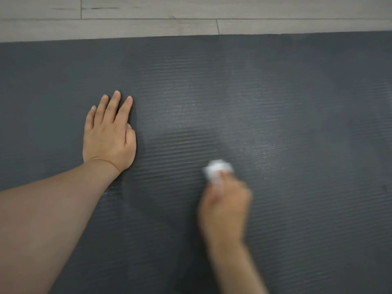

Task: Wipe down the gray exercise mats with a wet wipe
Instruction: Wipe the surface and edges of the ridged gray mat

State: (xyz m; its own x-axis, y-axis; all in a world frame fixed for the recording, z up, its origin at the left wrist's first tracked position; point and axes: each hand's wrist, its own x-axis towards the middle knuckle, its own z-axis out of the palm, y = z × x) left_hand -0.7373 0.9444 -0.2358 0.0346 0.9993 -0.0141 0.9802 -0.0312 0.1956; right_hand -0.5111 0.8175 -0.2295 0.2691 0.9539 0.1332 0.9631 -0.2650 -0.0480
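1. The right hand (224, 205), blurred, grips a crumpled white wet wipe (217, 169) against the gray ribbed exercise mat (297, 115).
2. The left hand (109, 132) lies flat on the mat, fingers straight and together.
3. Shiny streaks mark the mat beyond the wipe.
4. Light wood-plank floor (148, 26) borders the mat's far edge.

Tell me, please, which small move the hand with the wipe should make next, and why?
Probably sweep the wet wipe toward the far-right area of the gray mat. The right hand grips it beside a shiny damp patch, the far right looks dull, and the left hand presses the mat flat.
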